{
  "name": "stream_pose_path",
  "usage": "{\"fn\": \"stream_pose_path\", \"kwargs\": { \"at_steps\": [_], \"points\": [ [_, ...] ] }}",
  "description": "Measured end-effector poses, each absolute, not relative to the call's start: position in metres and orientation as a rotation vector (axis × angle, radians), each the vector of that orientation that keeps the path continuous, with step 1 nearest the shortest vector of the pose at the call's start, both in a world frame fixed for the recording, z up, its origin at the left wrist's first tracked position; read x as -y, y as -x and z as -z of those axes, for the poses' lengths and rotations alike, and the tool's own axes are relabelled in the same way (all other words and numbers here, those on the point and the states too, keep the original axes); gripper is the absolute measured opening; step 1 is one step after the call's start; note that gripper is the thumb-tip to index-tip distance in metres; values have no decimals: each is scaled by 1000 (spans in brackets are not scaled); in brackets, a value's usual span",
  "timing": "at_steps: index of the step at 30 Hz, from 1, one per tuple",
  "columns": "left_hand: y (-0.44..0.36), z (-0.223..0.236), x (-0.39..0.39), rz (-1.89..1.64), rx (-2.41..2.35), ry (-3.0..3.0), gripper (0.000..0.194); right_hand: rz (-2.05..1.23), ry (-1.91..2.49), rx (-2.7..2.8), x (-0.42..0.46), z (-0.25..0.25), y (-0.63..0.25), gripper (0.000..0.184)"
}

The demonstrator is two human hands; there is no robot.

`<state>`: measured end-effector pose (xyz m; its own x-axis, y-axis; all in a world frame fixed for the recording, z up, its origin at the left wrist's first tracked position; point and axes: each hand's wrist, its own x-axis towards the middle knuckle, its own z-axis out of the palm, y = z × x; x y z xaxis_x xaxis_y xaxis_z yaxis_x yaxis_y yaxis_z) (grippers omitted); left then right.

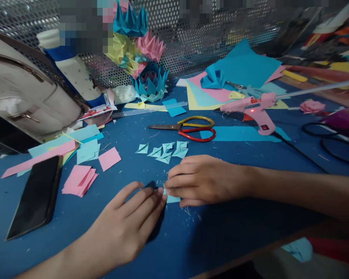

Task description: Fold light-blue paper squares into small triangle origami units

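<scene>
A small light-blue paper piece (173, 199) lies on the blue table, partly covered by my fingers. My left hand (130, 221) comes from the lower left, its fingertips pressed together at the paper's left edge. From the right, my right hand (205, 180) bends its fingers over the top of the same paper and pins it. The fingers hide most of its shape. Just beyond them sit several folded light-blue paper pieces (164, 152). Scissors (189, 128) with one yellow and one red handle loop lie behind those.
A pink glue gun (256, 108), its red light lit, rests at right with a trailing cable. Pink squares (80, 180) and a phone (35, 197) lie left. Behind stand paper flowers (151, 81), a bottle (72, 69), coloured sheets (244, 66) and a pale bag (26, 85).
</scene>
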<state>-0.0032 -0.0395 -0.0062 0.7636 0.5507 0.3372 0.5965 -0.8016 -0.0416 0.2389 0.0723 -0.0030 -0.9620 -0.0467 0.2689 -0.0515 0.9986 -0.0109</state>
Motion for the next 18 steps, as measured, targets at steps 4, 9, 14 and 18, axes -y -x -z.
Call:
{"fn": "stream_pose_path", "kwargs": {
  "at_steps": [4, 9, 14, 18],
  "points": [
    [-7, 8, 54, 433, 1030, 2667, 39, -65, -3, 2843, -70, 8, -237, 27],
    [-11, 7, 62, 381, 1048, 2579, 40, -79, 85, 2833, -66, 13, -229, 39],
    [-10, 4, 62, 372, 1013, 2614, 40, -8, 57, 2877, -65, -5, -230, 34],
    [-7, 1, 58, 393, 1042, 2652, 38, -26, 34, 3018, -67, -26, -239, 31]
  ]
}}
